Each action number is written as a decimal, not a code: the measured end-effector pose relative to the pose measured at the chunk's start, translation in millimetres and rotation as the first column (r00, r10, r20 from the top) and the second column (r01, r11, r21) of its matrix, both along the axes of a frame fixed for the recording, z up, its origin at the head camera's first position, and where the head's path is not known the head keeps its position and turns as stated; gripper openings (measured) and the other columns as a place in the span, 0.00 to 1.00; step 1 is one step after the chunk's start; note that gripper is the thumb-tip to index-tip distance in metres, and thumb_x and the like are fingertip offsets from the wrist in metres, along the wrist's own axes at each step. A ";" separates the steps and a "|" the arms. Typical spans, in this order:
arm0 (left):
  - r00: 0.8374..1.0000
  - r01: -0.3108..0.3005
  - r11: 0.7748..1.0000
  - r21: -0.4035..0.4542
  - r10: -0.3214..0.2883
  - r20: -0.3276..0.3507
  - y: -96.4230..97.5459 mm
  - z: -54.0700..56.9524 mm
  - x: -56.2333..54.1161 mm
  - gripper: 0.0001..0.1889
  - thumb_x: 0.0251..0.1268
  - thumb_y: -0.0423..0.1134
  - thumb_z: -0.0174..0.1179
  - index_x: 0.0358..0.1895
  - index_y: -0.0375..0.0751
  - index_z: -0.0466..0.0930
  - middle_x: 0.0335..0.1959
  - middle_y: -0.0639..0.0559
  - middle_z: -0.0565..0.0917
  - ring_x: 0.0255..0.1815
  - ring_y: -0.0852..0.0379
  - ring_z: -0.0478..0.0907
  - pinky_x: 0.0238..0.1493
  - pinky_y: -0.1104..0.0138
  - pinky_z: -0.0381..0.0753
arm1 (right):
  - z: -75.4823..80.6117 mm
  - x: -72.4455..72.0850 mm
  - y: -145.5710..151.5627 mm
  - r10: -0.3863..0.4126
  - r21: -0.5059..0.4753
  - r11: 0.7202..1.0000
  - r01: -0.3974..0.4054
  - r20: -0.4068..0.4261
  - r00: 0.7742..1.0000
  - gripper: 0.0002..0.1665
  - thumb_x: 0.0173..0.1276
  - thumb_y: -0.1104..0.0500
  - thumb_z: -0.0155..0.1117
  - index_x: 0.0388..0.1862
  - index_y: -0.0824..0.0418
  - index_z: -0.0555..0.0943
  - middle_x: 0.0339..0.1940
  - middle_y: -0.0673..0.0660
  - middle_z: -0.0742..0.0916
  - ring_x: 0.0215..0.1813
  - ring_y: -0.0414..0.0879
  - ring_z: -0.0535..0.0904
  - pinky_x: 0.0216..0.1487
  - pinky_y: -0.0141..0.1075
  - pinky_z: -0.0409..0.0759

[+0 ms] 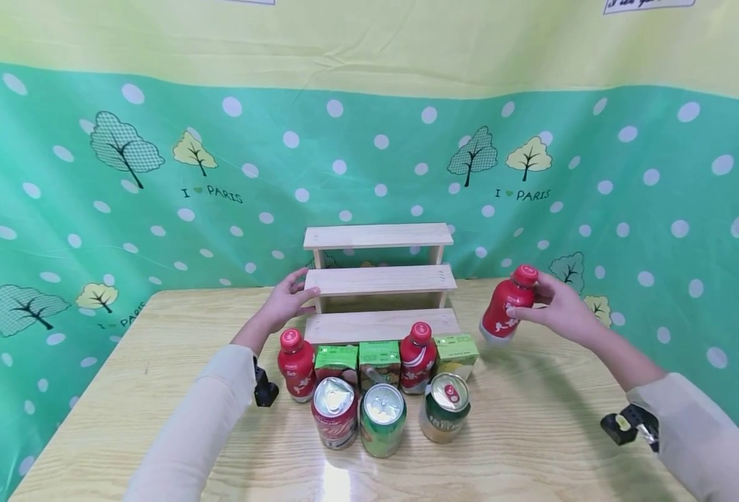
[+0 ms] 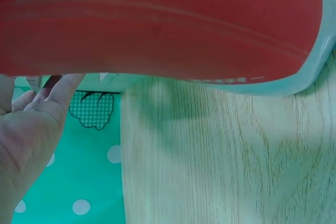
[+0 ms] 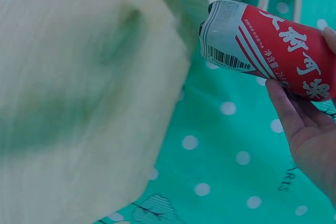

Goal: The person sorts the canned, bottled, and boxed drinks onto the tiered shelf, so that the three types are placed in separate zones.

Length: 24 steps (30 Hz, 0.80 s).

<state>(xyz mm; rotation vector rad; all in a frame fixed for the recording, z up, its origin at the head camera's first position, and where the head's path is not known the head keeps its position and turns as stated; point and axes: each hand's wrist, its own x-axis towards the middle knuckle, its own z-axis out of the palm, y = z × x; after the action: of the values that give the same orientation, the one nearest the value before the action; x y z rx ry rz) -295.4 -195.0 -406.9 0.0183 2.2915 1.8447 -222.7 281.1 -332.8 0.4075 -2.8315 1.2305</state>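
My right hand (image 1: 560, 307) grips a red bottle (image 1: 509, 305) with a red cap, slightly tilted, above the table right of a three-step wooden rack (image 1: 378, 280). In the right wrist view the bottle (image 3: 283, 48) shows white lettering and a barcode near its pale base. At the rack's left end, my left hand (image 1: 286, 301) holds the end of the middle step. Another red bottle (image 1: 297, 365) stands below that hand and fills the top of the left wrist view, covering part of the left hand (image 2: 31, 129).
Before the rack stand green boxes (image 1: 337, 362), a yellow-green box (image 1: 456, 354) and a red bottle (image 1: 417, 359). Closer are a red can (image 1: 334, 413), a green can (image 1: 383, 420) and a dark green can (image 1: 445, 407). A dotted cloth (image 1: 344, 167) hangs behind the table (image 1: 175, 348).
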 end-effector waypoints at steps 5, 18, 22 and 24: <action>1.000 0.000 1.000 -0.009 0.000 0.005 -0.8 1.0 0.3 0.38 0.68 0.42 0.54 0.75 0.47 0.42 0.73 0.34 0.53 0.69 0.37 0.61 0.59 0.52 0.77 | 21.0 -6.6 -8.7 -0.021 -0.014 1.000 0.020 -0.009 1.000 0.41 0.59 0.51 0.69 0.67 0.61 0.63 0.57 0.68 0.78 0.56 0.60 0.75 0.44 0.38 0.85; 1.000 0.000 1.000 0.009 0.000 0.023 -0.4 2.4 0.8 0.37 0.69 0.40 0.53 0.75 0.47 0.42 0.73 0.34 0.52 0.69 0.36 0.60 0.61 0.49 0.75 | 62.8 -26.2 -47.1 -0.049 -0.039 0.998 0.050 0.025 0.998 0.47 0.58 0.46 0.69 0.72 0.54 0.58 0.61 0.66 0.75 0.60 0.60 0.72 0.50 0.50 0.83; 1.000 0.000 1.000 0.009 0.000 0.022 0.2 3.2 1.4 0.37 0.69 0.40 0.53 0.75 0.47 0.42 0.72 0.33 0.53 0.69 0.36 0.61 0.61 0.49 0.75 | 72.8 -34.1 -61.3 -0.043 -0.053 0.998 0.045 0.038 0.998 0.48 0.58 0.46 0.69 0.73 0.51 0.57 0.61 0.64 0.75 0.61 0.58 0.72 0.52 0.52 0.82; 1.000 0.002 1.000 0.006 -0.002 0.019 0.3 3.7 1.5 0.37 0.69 0.40 0.53 0.75 0.46 0.42 0.72 0.33 0.53 0.69 0.36 0.61 0.61 0.50 0.76 | 77.3 -38.9 -68.6 -0.038 -0.065 0.997 0.040 0.031 0.999 0.47 0.58 0.46 0.69 0.73 0.50 0.57 0.61 0.63 0.76 0.60 0.57 0.72 0.52 0.51 0.82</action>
<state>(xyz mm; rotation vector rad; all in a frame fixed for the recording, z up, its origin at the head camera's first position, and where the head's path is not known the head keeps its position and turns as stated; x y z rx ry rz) -293.8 -194.7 -403.2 0.0038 2.2719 1.8426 -261.6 212.5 -255.5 0.3328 -2.8005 1.3292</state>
